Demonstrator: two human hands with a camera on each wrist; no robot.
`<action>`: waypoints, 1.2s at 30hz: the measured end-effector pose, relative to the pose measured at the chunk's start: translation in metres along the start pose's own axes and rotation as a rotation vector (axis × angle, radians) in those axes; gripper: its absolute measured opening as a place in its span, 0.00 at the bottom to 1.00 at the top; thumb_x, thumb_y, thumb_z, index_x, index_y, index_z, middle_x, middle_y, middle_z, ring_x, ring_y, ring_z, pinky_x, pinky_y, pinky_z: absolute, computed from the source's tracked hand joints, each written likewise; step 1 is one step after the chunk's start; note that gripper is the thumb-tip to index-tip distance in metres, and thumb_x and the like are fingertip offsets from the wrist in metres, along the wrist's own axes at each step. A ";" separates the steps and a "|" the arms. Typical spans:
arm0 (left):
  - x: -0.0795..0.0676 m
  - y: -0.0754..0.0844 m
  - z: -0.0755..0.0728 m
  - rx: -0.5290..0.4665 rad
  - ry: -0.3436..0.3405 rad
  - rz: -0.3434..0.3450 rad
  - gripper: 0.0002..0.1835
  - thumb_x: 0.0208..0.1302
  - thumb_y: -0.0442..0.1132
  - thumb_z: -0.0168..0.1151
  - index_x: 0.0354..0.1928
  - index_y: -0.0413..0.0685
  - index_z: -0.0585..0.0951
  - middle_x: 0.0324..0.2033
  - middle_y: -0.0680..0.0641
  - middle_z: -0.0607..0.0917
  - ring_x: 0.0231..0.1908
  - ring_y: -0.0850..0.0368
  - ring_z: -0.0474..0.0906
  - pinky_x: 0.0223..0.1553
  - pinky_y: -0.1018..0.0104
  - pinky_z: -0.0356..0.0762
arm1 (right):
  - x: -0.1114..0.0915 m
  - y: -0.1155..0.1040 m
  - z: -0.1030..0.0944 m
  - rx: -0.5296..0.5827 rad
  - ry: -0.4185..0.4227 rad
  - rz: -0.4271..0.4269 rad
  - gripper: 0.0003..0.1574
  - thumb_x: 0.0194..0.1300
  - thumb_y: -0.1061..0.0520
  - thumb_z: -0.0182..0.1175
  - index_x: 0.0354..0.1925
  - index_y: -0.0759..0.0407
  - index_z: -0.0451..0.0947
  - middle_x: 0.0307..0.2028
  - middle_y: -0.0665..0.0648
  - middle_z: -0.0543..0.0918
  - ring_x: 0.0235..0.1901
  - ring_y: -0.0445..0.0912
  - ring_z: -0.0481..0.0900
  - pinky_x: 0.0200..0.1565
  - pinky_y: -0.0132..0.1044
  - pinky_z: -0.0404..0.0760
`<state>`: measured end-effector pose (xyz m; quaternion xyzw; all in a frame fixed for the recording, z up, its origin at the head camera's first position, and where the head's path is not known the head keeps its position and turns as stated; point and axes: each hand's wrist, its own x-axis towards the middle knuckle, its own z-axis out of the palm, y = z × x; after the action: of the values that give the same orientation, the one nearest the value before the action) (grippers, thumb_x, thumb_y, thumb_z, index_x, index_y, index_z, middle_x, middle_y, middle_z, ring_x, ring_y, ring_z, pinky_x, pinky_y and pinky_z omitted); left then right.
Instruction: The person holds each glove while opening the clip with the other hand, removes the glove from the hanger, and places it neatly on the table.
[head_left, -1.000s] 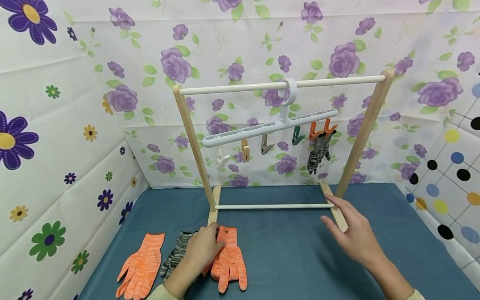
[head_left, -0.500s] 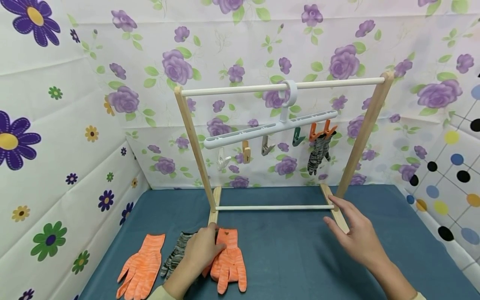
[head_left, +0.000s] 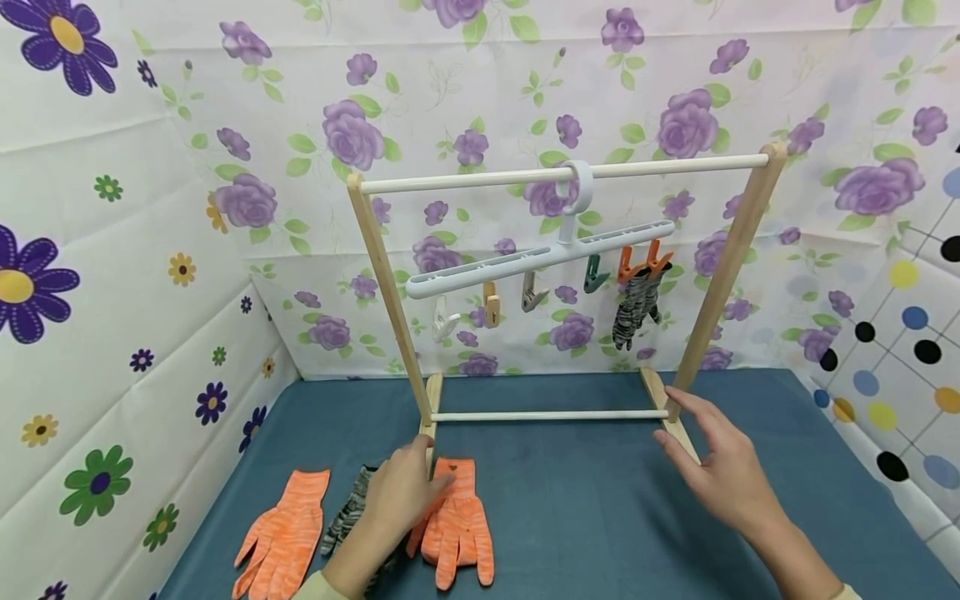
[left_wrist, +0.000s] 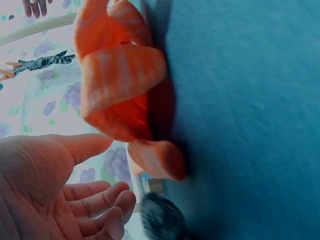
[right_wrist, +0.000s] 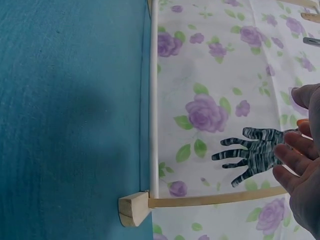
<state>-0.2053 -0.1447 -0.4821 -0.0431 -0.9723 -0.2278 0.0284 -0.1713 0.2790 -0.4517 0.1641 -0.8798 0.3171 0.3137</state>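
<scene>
My left hand, loosely spread, is low over the table at the rack's left foot. In the left wrist view its thumb tip overlaps the edge of an orange knit glove, and the other fingers curve loosely around nothing. A dark grey striped glove lies partly hidden under that forearm. Another orange glove lies flat further left. My right hand hovers, fingers apart and holding nothing, by the rack's right foot. Beyond it a grey striped glove hangs from two orange clothespins at the hanger's right end.
A wooden rack with a white top rod and slanted posts stands on the blue cloth. From the rod hangs a white hanger with white, wooden, grey and green clothespins. Patterned sheets surround it.
My left hand has shifted slightly forward at the rack's left foot, its thumb lifting a little. The right hand has drifted slightly right. The gloves and hanger look unmoved.
</scene>
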 end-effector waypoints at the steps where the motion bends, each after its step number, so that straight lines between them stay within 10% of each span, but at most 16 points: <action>1: 0.000 0.001 -0.001 -0.007 0.010 0.011 0.34 0.60 0.49 0.82 0.63 0.41 0.81 0.33 0.46 0.85 0.17 0.60 0.74 0.16 0.61 0.72 | 0.000 0.000 -0.001 0.002 0.004 -0.002 0.45 0.66 0.62 0.76 0.77 0.48 0.71 0.67 0.57 0.79 0.64 0.60 0.78 0.62 0.37 0.74; 7: 0.004 0.012 -0.004 -0.079 0.069 0.070 0.33 0.60 0.49 0.82 0.64 0.45 0.82 0.32 0.47 0.83 0.17 0.62 0.71 0.15 0.63 0.69 | 0.004 0.002 -0.007 -0.005 0.033 -0.027 0.46 0.64 0.65 0.76 0.76 0.52 0.72 0.66 0.60 0.80 0.63 0.63 0.78 0.62 0.14 0.58; 36: 0.042 0.110 -0.009 -0.219 0.152 0.336 0.33 0.68 0.58 0.75 0.69 0.51 0.79 0.51 0.50 0.85 0.46 0.52 0.85 0.40 0.57 0.83 | 0.021 0.006 -0.033 -0.019 0.090 -0.046 0.49 0.60 0.68 0.77 0.76 0.52 0.73 0.65 0.63 0.81 0.66 0.57 0.76 0.64 0.17 0.60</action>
<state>-0.2357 -0.0480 -0.4228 -0.1903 -0.9160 -0.3265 0.1346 -0.1751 0.3031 -0.4208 0.1669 -0.8638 0.3087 0.3615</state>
